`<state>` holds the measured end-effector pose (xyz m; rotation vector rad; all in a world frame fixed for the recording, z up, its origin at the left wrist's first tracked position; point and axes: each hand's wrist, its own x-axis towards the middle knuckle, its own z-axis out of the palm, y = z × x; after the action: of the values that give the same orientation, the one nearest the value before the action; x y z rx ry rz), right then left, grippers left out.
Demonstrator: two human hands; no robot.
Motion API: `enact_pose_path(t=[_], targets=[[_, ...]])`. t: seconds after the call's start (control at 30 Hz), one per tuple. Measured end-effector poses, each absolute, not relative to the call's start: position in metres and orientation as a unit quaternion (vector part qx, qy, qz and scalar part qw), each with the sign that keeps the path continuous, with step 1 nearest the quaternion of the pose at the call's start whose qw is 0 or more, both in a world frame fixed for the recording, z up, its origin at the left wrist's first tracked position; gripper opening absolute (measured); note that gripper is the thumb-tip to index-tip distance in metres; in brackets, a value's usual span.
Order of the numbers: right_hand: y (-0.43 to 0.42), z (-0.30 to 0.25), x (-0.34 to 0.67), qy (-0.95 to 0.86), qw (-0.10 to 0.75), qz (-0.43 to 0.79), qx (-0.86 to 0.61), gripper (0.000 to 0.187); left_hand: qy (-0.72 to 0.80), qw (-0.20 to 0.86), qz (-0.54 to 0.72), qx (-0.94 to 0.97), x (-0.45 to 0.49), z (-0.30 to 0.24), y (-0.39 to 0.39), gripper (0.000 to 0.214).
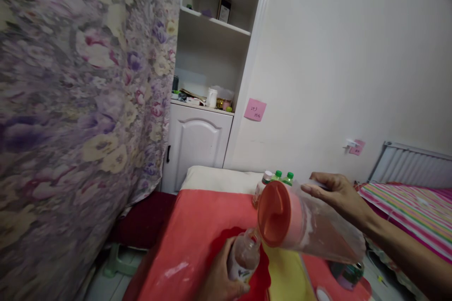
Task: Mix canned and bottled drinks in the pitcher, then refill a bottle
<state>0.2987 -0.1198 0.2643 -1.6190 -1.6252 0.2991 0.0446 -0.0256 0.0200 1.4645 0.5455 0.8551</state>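
Note:
My right hand [339, 193] grips the handle of a clear plastic jug [318, 233] with an orange lid [277, 214]. The jug is tipped to the left, reddish liquid inside, its spout at the mouth of a small clear bottle [243, 254]. My left hand [219, 275] is wrapped round that bottle from below and holds it upright over a red plate [263, 277] on the red-covered table [194, 235]. The bottle has pinkish liquid in it.
Three bottles [278, 178], two with green caps, stand at the table's far edge by the wall. A floral curtain [81, 103] hangs at left. A white cabinet [197, 136] with cluttered shelves stands behind. A striped bed [413, 207] lies at right. A yellow mat [286, 273] lies beside the plate.

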Motion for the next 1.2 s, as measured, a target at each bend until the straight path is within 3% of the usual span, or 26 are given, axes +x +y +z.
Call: enact_pose_path(t=[1.2], targets=[[-0.1197,0.2591,0.2940,-0.641,0.425,0.136,-0.624,0.053,0.238,0.645,0.370,0.625,0.0424,0.0272,-0.0279,0.084]])
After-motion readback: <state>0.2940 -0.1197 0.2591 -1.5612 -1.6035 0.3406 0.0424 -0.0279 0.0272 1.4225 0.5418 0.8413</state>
